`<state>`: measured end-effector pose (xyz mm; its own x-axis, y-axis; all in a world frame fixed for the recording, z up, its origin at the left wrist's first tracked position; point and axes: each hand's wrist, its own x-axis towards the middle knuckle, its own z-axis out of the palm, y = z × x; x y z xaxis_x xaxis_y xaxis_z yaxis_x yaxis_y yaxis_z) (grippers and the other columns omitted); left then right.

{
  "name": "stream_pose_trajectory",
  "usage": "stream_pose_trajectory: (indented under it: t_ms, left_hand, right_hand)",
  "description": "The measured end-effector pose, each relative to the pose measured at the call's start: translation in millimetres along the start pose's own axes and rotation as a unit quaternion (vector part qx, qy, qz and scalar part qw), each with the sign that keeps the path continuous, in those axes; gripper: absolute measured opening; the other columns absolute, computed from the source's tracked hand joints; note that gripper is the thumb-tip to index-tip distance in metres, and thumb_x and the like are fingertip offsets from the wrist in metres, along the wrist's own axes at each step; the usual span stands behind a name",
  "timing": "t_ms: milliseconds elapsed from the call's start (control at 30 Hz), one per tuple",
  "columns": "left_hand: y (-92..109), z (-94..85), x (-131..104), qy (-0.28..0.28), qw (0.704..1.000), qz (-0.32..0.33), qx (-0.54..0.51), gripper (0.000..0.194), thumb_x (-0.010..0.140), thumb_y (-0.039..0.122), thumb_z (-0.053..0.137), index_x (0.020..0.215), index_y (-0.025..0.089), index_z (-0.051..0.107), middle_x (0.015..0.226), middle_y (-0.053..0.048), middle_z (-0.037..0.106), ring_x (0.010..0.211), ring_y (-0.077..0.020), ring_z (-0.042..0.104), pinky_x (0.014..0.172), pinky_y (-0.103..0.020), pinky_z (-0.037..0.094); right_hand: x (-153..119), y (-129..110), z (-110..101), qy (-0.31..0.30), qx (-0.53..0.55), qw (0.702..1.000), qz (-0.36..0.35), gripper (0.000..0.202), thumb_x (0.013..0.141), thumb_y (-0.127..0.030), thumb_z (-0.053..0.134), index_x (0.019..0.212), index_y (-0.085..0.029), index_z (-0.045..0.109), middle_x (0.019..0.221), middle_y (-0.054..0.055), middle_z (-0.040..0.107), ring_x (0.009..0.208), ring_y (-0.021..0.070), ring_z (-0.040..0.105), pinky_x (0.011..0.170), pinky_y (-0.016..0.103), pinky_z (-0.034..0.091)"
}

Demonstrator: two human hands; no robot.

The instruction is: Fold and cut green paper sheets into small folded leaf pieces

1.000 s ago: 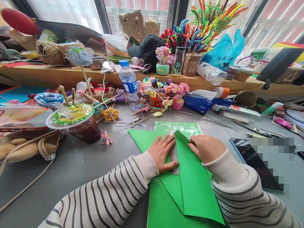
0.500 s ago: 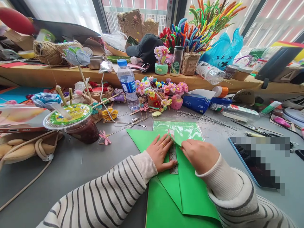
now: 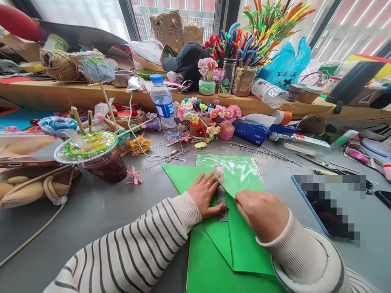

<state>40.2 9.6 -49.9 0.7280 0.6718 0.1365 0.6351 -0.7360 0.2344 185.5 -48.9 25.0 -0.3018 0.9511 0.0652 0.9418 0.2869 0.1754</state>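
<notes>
Nearest, one green sheet (image 3: 207, 264) lies on the desk (image 3: 137, 228), with one folded green paper (image 3: 247, 248) on top. The left hand (image 3: 205, 197), wearing one ring (image 3: 209, 184), lies with fingers spread, pressing the paper and the single ruler (image 3: 222, 201). The right hand (image 3: 264, 213) has its fingers closed in a pinch on the raised edge of the folded paper.

From the paper, one phone (image 3: 317, 203) lies at three o'clock, partly masked by blocks, and one lidded cup (image 3: 105, 162) stands at ten, its yellow-green lid print too small to read. Farther out, one blue-capped bottle (image 3: 164, 110) is at eleven, its blue label only partly visible.

On the far ledge (image 3: 183, 97), one glass bottle (image 3: 227, 77) with a green round Starbucks-like logo is at twelve; one blue bag (image 3: 290, 65) with dark Chinese characters is at one.
</notes>
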Motion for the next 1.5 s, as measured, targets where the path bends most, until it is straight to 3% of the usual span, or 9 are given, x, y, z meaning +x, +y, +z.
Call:
stream_pose_trajectory:
  t_ms: [200,300,500,667,767,900,967,1367,1500]
  left_hand:
    - [-0.8,1.8,-0.2,0.007,1.000,-0.001,-0.004,0.069,0.066,0.056,0.036,0.117,0.009,0.033,0.123,-0.012,0.033,0.118,-0.0255,0.015,0.097,-0.042,0.007]
    - [-0.6,1.7,-0.3,0.003,1.000,-0.004,-0.004,0.069,0.066,0.056,0.036,0.118,0.010,0.032,0.123,-0.012,0.034,0.118,-0.0252,0.016,0.097,-0.042,0.007]
    - [1.0,-1.9,-0.6,0.005,1.000,0.002,-0.006,0.071,0.066,0.053,0.039,0.122,0.012,0.025,0.128,-0.009,0.026,0.119,-0.0253,0.014,0.097,-0.043,0.008]
    - [0.4,-4.2,-1.1,0.001,1.000,0.008,-0.010,0.068,0.067,0.055,0.035,0.118,0.010,0.031,0.124,-0.012,0.032,0.118,-0.0258,0.015,0.097,-0.043,0.007]
    - [0.3,-3.4,-1.3,0.001,1.000,0.007,-0.007,0.066,0.069,0.054,0.034,0.117,0.009,0.033,0.125,-0.011,0.031,0.119,-0.0246,0.015,0.097,-0.042,0.008]
    - [0.6,-2.2,-1.5,-0.004,1.000,-0.002,0.004,0.069,0.068,0.054,0.035,0.121,0.010,0.026,0.130,-0.009,0.020,0.120,-0.0235,0.010,0.097,-0.042,0.007]
    - [0.6,-2.8,-1.5,-0.012,1.000,0.002,0.005,0.070,0.069,0.055,0.032,0.122,0.009,0.025,0.131,-0.009,0.018,0.120,-0.0233,0.009,0.097,-0.042,0.007]
    - [-8.0,-10.4,-7.1,-0.002,0.998,-0.042,0.050,0.069,0.071,0.054,0.030,0.121,0.006,0.026,0.129,-0.012,0.020,0.120,-0.0235,0.010,0.097,-0.041,0.005]
    - [0.0,-12.3,-15.4,-0.003,0.998,-0.030,0.059,0.068,0.071,0.053,0.030,0.122,0.007,0.025,0.130,-0.010,0.020,0.120,-0.0228,0.010,0.097,-0.041,0.006]
  right_hand:
    - [-5.2,10.7,0.2,-0.004,0.000,0.999,0.037,0.012,0.068,-0.025,0.052,0.060,-0.017,0.057,0.055,0.003,0.060,0.047,0.0165,0.055,0.037,0.024,0.022]
    - [-10.4,8.8,1.8,-0.002,-0.004,1.000,0.030,0.012,0.068,-0.018,0.052,0.057,-0.018,0.057,0.051,0.002,0.059,0.044,0.0160,0.054,0.036,0.023,0.020]
    - [-14.5,-2.4,-0.4,0.060,0.005,0.998,-0.022,0.021,0.069,-0.012,0.045,0.051,-0.019,0.055,0.046,0.001,0.056,0.039,0.0136,0.050,0.036,0.023,0.020]
    - [-13.7,21.5,7.1,0.065,0.103,0.992,0.018,0.019,0.071,-0.022,0.044,0.056,-0.019,0.054,0.051,0.000,0.057,0.046,0.0130,0.051,0.042,0.023,0.028]
    - [-16.6,41.2,22.6,0.020,0.213,0.974,0.072,0.028,0.073,-0.032,0.040,0.050,-0.018,0.048,0.041,-0.002,0.050,0.038,0.0095,0.044,0.042,0.021,0.030]
    - [-22.4,55.1,51.5,-0.037,0.378,0.911,0.158,0.034,0.072,-0.042,0.038,0.048,-0.018,0.043,0.034,-0.005,0.042,0.034,0.0091,0.043,0.042,0.020,0.033]
    - [-24.0,57.0,62.5,-0.047,0.407,0.896,0.172,0.035,0.069,-0.047,0.040,0.049,-0.019,0.042,0.035,-0.005,0.040,0.035,0.0096,0.042,0.040,0.021,0.032]
    - [-22.9,54.4,72.0,-0.041,0.373,0.909,0.180,0.034,0.068,-0.042,0.040,0.044,-0.020,0.033,0.032,-0.006,0.036,0.034,0.0094,0.038,0.041,0.022,0.031]
    - [-22.6,53.9,71.7,-0.044,0.366,0.910,0.190,0.034,0.066,-0.044,0.040,0.044,-0.020,0.031,0.035,-0.005,0.035,0.035,0.0097,0.038,0.043,0.022,0.031]
